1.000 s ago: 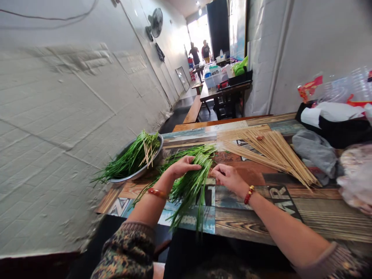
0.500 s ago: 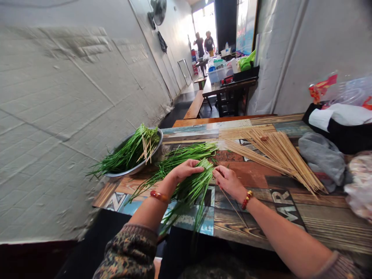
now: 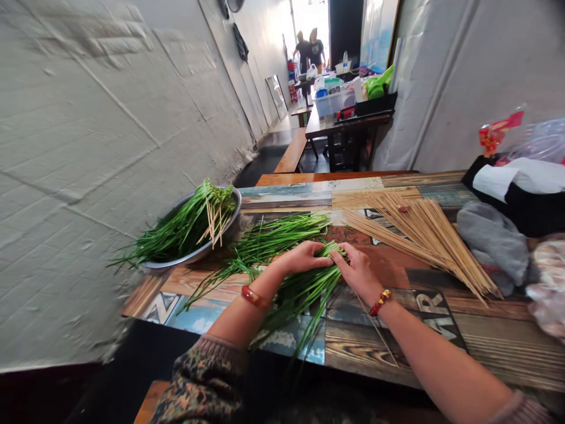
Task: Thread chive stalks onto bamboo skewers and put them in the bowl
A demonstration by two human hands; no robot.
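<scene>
My left hand (image 3: 306,257) is closed over a bunch of garlic chives (image 3: 304,294), thumb and fingers near the pale cut ends. At those same ends my right hand (image 3: 358,272) closes its fingers from the other side, touching the bunch. A thin bamboo skewer (image 3: 377,330) slants from under my right palm toward the table's front edge; whether it is gripped is hidden. The dark green leaf ends fan toward me over the edge. Just beyond lies a loose pile of chives (image 3: 282,232).
A metal bowl (image 3: 176,261) at the left holds more chives and several short skewers (image 3: 214,222). Many bamboo skewers (image 3: 432,241) lie fanned at the right, beside a grey plastic bag (image 3: 492,238). Two people (image 3: 309,52) stand far back near the doorway.
Both hands have shifted right and come together at the cut ends of the bunch. The skewer under my right hand has moved right too. The view has tilted slightly.
</scene>
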